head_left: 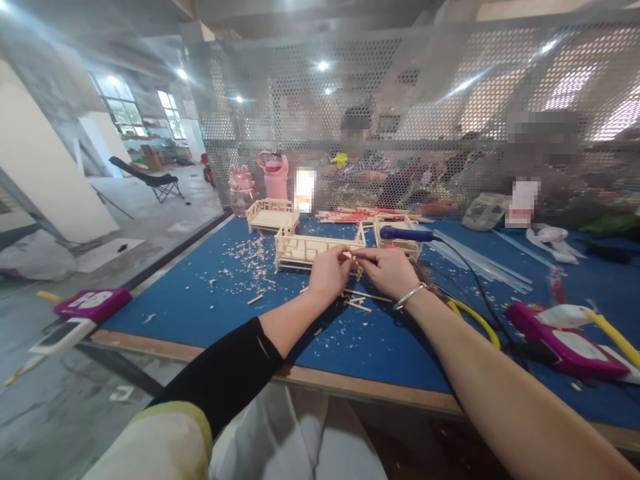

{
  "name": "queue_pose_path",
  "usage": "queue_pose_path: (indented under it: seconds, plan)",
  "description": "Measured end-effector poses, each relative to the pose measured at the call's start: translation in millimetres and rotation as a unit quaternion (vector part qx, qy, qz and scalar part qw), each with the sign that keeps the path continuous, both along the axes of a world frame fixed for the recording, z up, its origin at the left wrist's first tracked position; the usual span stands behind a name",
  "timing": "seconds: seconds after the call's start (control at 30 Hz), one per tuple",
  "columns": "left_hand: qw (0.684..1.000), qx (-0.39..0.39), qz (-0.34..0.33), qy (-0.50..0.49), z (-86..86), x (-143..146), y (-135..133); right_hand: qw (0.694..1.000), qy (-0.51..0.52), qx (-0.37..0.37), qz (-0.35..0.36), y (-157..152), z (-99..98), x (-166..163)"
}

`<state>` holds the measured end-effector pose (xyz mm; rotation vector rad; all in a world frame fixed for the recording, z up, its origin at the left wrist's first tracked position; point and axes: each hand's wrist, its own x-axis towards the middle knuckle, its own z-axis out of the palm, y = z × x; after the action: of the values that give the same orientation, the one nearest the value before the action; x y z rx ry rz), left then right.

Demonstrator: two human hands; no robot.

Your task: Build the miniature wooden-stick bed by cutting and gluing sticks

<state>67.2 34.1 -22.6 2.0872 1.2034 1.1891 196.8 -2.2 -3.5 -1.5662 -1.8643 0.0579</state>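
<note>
Bringing left hand (330,272) and right hand (389,272) fingertip to fingertip, fingers curled, any grip too hidden to tell, at the right end of a small wooden bed (300,248) just beyond, loose sticks (370,295) below.

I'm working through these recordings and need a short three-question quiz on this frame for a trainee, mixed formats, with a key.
1. True or false: the bare left hand and bare right hand come close together near one end of the nearest pale wooden bed-shaped frame.

2. Multiple choice: which wrist wears the shiny silver metal bangle?
a) left
b) right
c) both

3. Fill in the blank: in the picture, the slim blue-handled tool with a dark cord is to the ___ of the tall pink container.

Key: 1. True. 2. b. 3. right.
</note>
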Motion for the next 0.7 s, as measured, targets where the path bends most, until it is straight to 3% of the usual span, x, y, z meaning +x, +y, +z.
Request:
queue_pose_path:
  seconds: [0.17, 0.27, 0.4, 0.5, 0.6, 0.7]
  plan:
    - [1.000, 0.010, 0.006, -0.002, 0.0, 2, -1, 1.000, 0.007, 0.002, 0.009, -1, 0.8, -3]
    - [1.000, -0.003, 0.010, -0.003, 0.6, 3, -3, 0.996, 0.047, 0.081, 0.008, -5, 0.6, -2]
    - [0.999, -0.040, 0.010, -0.013, 2.2, 3, -3, 0.956, 0.156, 0.233, -0.084, -7, 4.5, 7]
    - [0.998, -0.059, 0.008, -0.017, 2.6, 3, -3, 0.929, 0.188, 0.268, -0.169, 1, 13.1, 23]
    - [0.998, -0.055, 0.006, -0.015, 2.5, 2, -3, 0.948, 0.085, 0.195, -0.238, 17, 24.5, 41]
    - [0.999, -0.047, 0.008, -0.010, 2.9, 2, -3, 0.962, -0.110, -0.018, -0.251, 36, 31.8, 56]
